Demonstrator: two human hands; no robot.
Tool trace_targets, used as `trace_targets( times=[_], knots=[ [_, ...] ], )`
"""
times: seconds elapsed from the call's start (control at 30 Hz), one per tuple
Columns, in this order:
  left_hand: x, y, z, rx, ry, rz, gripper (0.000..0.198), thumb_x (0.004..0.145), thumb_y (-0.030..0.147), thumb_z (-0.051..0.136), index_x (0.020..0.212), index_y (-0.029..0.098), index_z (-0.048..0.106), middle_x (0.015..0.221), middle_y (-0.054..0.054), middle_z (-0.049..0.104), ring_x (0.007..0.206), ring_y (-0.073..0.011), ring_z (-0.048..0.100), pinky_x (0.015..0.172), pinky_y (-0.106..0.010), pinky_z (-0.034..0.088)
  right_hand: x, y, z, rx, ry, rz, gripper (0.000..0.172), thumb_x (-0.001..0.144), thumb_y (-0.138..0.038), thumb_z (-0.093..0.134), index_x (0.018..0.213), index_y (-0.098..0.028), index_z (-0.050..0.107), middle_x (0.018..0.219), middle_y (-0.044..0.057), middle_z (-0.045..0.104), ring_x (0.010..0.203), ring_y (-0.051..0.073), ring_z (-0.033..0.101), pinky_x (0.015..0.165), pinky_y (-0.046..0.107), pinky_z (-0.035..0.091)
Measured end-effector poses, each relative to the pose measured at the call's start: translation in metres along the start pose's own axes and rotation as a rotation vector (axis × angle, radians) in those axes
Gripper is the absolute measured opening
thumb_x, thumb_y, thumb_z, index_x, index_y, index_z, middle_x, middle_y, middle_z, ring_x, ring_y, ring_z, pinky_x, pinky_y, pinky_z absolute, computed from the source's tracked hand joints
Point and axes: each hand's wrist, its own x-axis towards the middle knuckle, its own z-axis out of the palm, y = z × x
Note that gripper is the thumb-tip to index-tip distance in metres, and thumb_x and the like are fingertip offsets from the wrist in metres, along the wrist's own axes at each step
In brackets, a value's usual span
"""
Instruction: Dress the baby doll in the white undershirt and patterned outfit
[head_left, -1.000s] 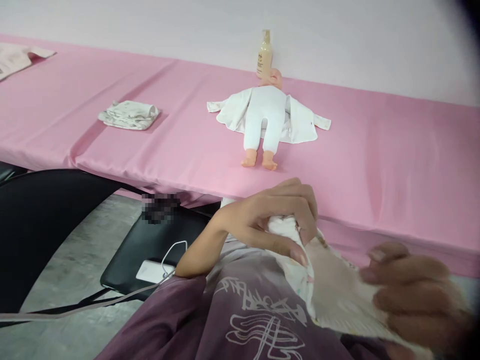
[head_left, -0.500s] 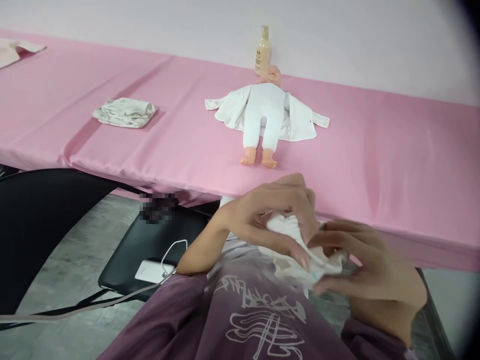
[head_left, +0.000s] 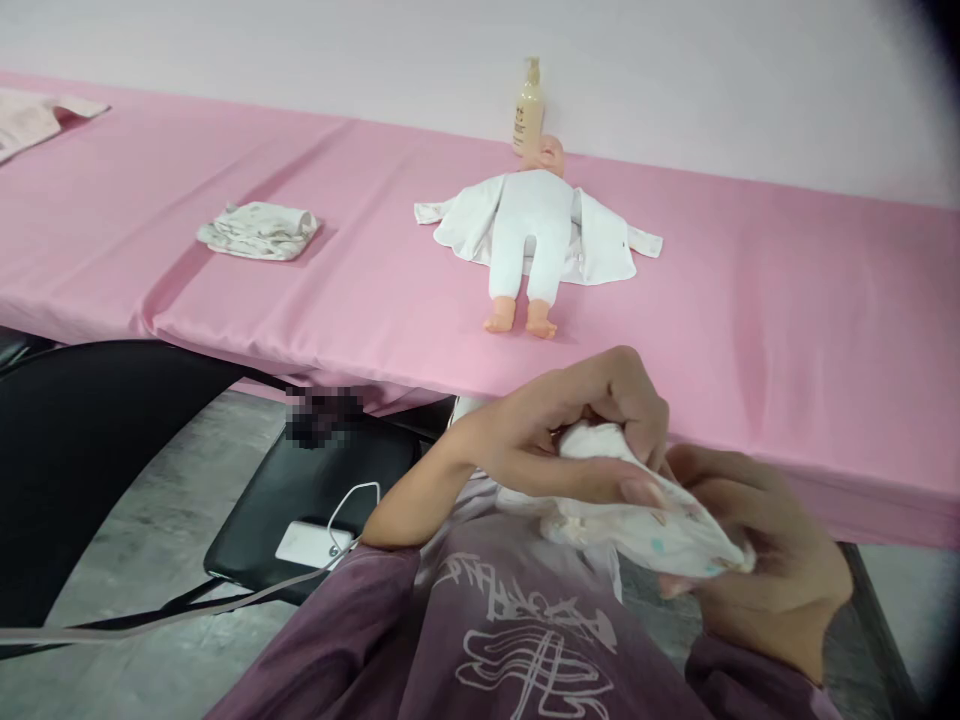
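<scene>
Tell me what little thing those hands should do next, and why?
Maybe ease the right hand gently away from the left hand, to open out the white printed cloth. It looks folded and bunched between them, with the left hand holding one part and the right hand at the other end.

The purple shirt (head_left: 435,655) carries scrawled white lettering (head_left: 536,605), fades to pale grey just above the lettering, bears a looping white drawing (head_left: 534,672) just below it, and has plain purple sleeves (head_left: 322,630) on either side of it, leaving the wrists bare.
</scene>
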Motion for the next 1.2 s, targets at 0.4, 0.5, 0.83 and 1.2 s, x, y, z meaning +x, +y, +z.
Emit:
trace_targets(
  times=[0.4, 0.5, 0.83, 1.2],
  knots=[
    [0.001, 0.013, -0.017, 0.235, 0.07, -0.007, 0.059, 0.093, 0.064, 0.106, 0.114, 0.025, 0.067, 0.087, 0.002, 0.071, 0.07, -0.0132, 0.064, 0.066, -0.028, 0.053, 0.025, 0.001, 0.023, -0.08, -0.072, 0.081, 0.018, 0.114, -0.041, 0.083, 0.101, -0.028, 0.078, 0.102, 0.006, 0.084, 0.09, 0.028, 0.083, 0.078, 0.038, 0.067],
    [-0.006, 0.025, -0.029, 0.405, 0.013, -0.03, 0.059, 0.084, 0.059, 0.114, 0.117, 0.024, 0.08, 0.088, -0.001, 0.078, 0.072, -0.0153, 0.067, 0.069, -0.03, 0.051, 0.022, 0.002, 0.021, -0.016, -0.071, 0.025, 0.01, 0.109, -0.032, 0.082, 0.104, -0.028, 0.073, 0.101, 0.004, 0.083, 0.088, 0.025, 0.081, 0.075, 0.035, 0.064],
    [-0.014, 0.034, -0.041, 0.363, -0.065, 0.003, 0.015, 0.116, 0.036, 0.084, 0.119, 0.022, 0.083, 0.113, -0.013, 0.087, 0.101, -0.0217, 0.083, 0.088, -0.031, 0.065, 0.026, 0.015, 0.02, -0.101, -0.304, 0.17, 0.036, 0.117, -0.047, 0.079, 0.093, -0.024, 0.066, 0.074, -0.003, 0.072, 0.06, 0.014, 0.063, 0.062, 0.029, 0.046],
    [-0.02, 0.026, -0.055, 0.481, -0.019, -0.149, 0.053, 0.09, 0.058, 0.108, 0.092, 0.02, 0.072, 0.081, 0.0, 0.069, 0.068, -0.0141, 0.06, 0.062, -0.028, 0.045, 0.042, 0.042, -0.01, 0.08, -0.058, 0.027, 0.01, 0.113, -0.031, 0.086, 0.115, -0.025, 0.08, 0.102, 0.002, 0.083, 0.076, 0.016, 0.072, 0.069, 0.028, 0.056]
  ],
)
